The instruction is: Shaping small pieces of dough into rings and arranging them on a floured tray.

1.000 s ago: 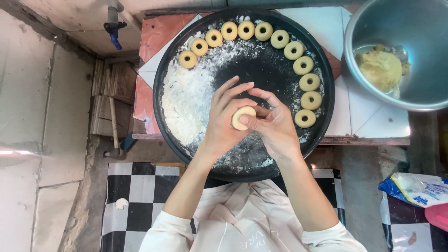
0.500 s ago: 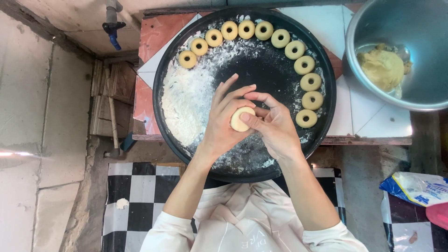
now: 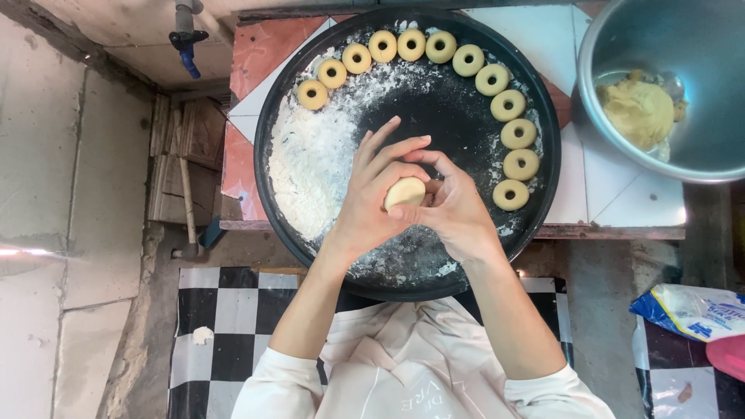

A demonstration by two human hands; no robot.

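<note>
Pale yellow and matte, the dough piece [image 3: 404,192] sits pinched between both hands above the middle of the round black tray [image 3: 268,140], a little toward the near side. It looks like a small flattened disc with no hole in it yet. The left hand [image 3: 371,200] cups it from the left with the fingers fanned out and the thumb tucked under; the right hand [image 3: 454,208] closes on it from the right, fingertips curled in against its edge. Both hands are narrowed onto this one piece and hold nothing else.

Judging by its look, the piece is light, soft and easily dented, so a hard squeeze would probably leave marks or tear it. It seems slightly tacky rather than slippery, which the flour would ease. The safest hold appears to be round the rim with the pads of several fingers, with support from below.

A patch of white flour [image 3: 310,163] is spread over the left part of the tray. Along the far and right rim runs an arc of ten finished dough rings [image 3: 508,105], each with a small centre hole, lying just beside one another. To the right, off the tray, a metal bowl [image 3: 683,46] holds a lump of remaining dough [image 3: 639,112]. The tray rests on a tiled counter [image 3: 605,186].
</note>
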